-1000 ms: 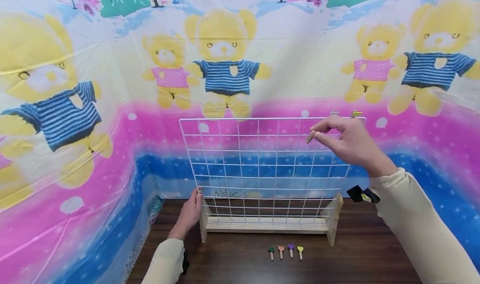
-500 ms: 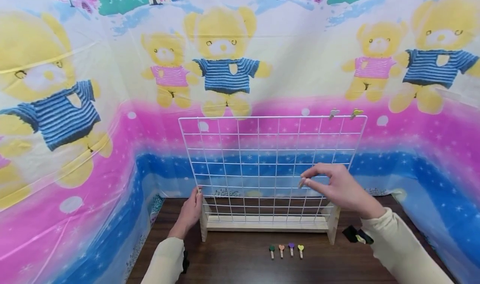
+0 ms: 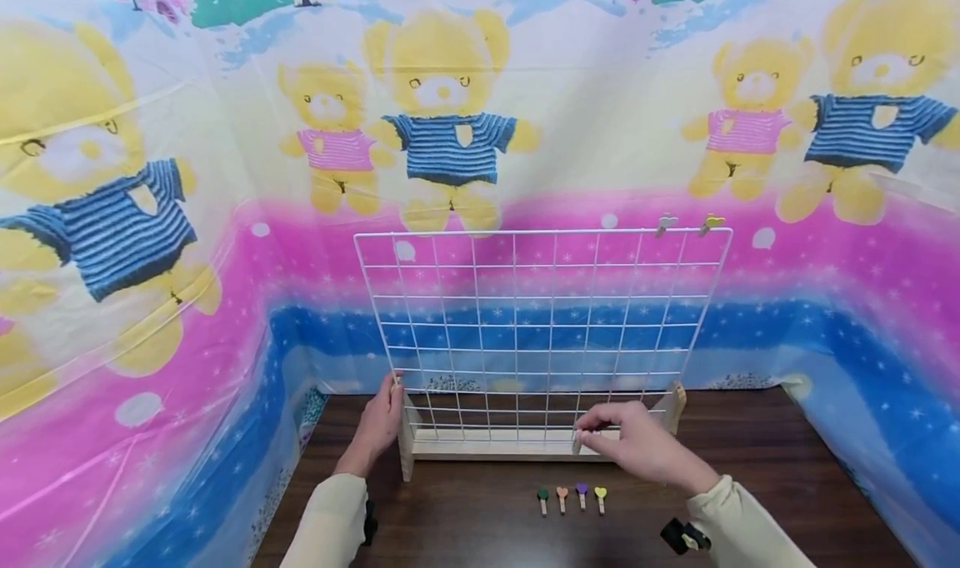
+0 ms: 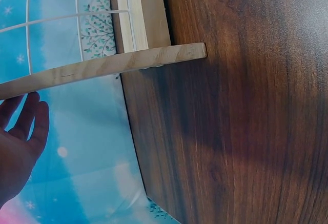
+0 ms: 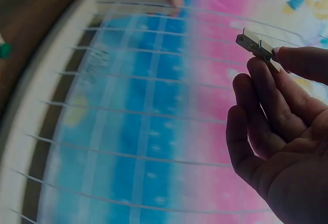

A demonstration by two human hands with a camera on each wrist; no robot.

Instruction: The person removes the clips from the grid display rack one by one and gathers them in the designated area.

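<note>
My right hand (image 3: 637, 443) pinches a small wooden clothespin (image 5: 256, 45) between thumb and fingertips, low in front of the white wire grid (image 3: 514, 326). The grid stands upright in a wooden stand (image 3: 495, 447). On the left, my left hand (image 3: 378, 422) holds the stand's side upright; in the left wrist view, fingertips touch the upright's edge (image 4: 102, 70) and the thumb is hidden. Just below the right hand, a row of heart clothespins lies on the table: green (image 3: 543, 500), orange (image 3: 562, 499), purple (image 3: 582, 495) and yellow (image 3: 601, 499).
Two heart clothespins, one white (image 3: 665, 224) and one yellow (image 3: 711, 223), sit on the grid's top wire near its right corner. The dark wood table (image 3: 465, 518) meets a bear-print cloth (image 3: 600, 135) behind the stand and at both sides.
My right hand has come down from near the grid's upper right to its lower part, bringing the clothespin along. The left hand has stayed at the stand's upright.
</note>
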